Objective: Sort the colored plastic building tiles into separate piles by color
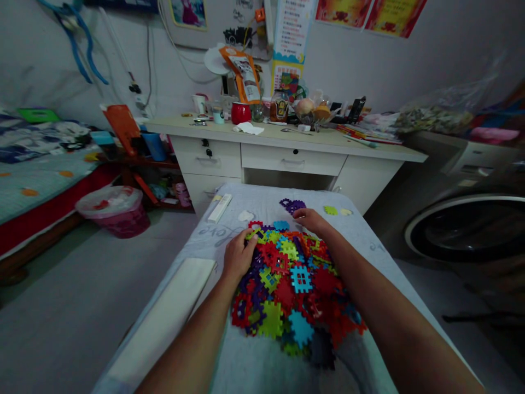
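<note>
A heap of toothed plastic interlocking building pieces in red, blue, yellow-green, purple and orange lies on the cloth-covered table. At the heap's far left edge, my left hand has its thumb and fingers closed on a yellow-green building piece. My right hand is over the far side of the heap, its fingers slightly bent and apart, with nothing visible in them. Just beyond its fingertips lie some purple building pieces, apart from the heap.
A white strip-like box and a long pale board lie along the table's left side. A small green piece is at the far right. Behind stands a cluttered white desk; a washing machine is on the right.
</note>
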Tool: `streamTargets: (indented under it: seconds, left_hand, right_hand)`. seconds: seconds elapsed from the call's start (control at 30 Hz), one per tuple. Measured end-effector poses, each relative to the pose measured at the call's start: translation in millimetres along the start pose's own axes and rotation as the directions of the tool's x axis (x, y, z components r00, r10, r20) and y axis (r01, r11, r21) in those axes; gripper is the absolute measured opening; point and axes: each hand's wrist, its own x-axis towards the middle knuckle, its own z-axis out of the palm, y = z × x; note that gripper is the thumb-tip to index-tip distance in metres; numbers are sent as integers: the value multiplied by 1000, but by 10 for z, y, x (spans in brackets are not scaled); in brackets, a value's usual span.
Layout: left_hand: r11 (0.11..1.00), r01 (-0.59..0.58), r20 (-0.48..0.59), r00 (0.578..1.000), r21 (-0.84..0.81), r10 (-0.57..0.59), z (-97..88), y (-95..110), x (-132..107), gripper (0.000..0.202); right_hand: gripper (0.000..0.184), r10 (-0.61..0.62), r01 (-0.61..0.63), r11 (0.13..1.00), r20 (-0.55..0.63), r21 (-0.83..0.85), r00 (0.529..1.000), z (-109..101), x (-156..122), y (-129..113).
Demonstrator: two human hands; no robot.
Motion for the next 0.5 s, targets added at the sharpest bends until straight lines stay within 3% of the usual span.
streamTargets:
  seconds: [0.13,0.23,0.4,0.5]
  left_hand:
    - [1000,-2,-6,1000,-2,2,-4,2,-4,41]
    - [1000,-8,-7,1000,-3,8,-5,6,-4,40]
    - [1000,-5,-9,1000,3,5,3,-1,5,39]
    - [1000,-12,-10,1000,2,12,7,-7,9,40]
  right_hand:
    - [38,-133,176,961,201,-214,971,72,-94,-98]
    - [45,-182,262,910,258,-322,949,147,-85,-188]
    - [34,-173,278,868,273,-412,946,197,-30,-235]
    - [26,-165,264,902,294,-342,941,177,-45,-230]
